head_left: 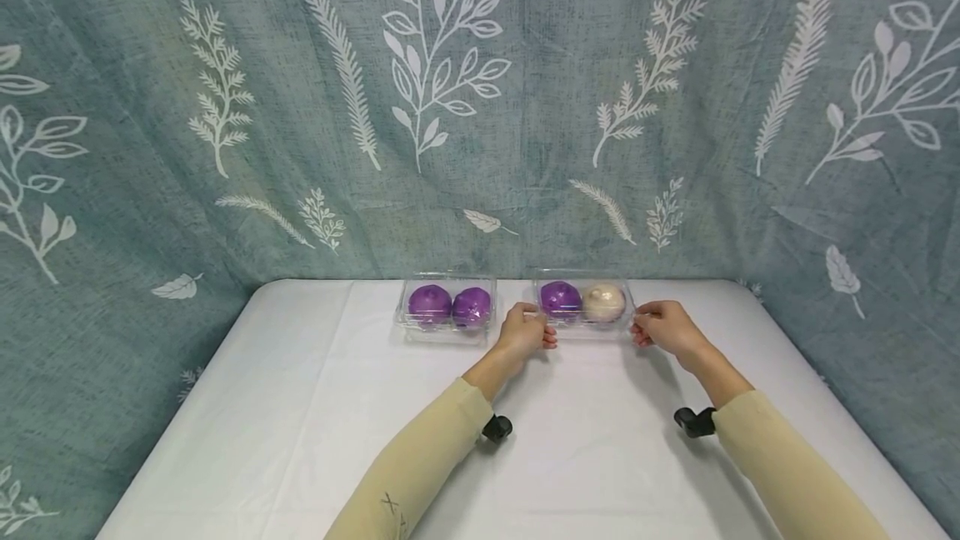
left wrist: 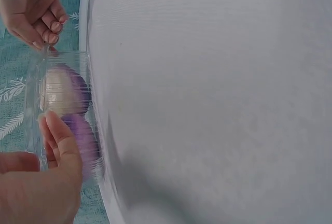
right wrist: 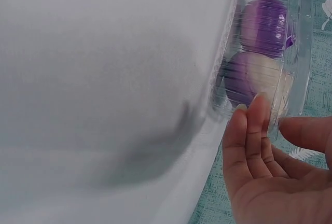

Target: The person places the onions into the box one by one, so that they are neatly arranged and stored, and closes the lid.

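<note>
A clear ribbed plastic box (head_left: 581, 332) stands near the back edge of the table, between my two hands. Inside lie two shiny round items side by side, a purple one (head_left: 560, 300) and a mostly cream one (head_left: 603, 302) that shows a purple side in the right wrist view. My left hand (head_left: 525, 330) pinches the rim at the box's left end between thumb and fingers. At the opposite end, the thumb and fingertips of my right hand (head_left: 666, 330) pinch the rim (right wrist: 275, 125). The base is partly hidden in the head view.
A second clear box (head_left: 446, 338) with two purple round items sits just left of my left hand. White cloth (head_left: 300, 407) covers the table. Behind it hangs a teal curtain (head_left: 540, 148) with white leaf prints, close to both boxes.
</note>
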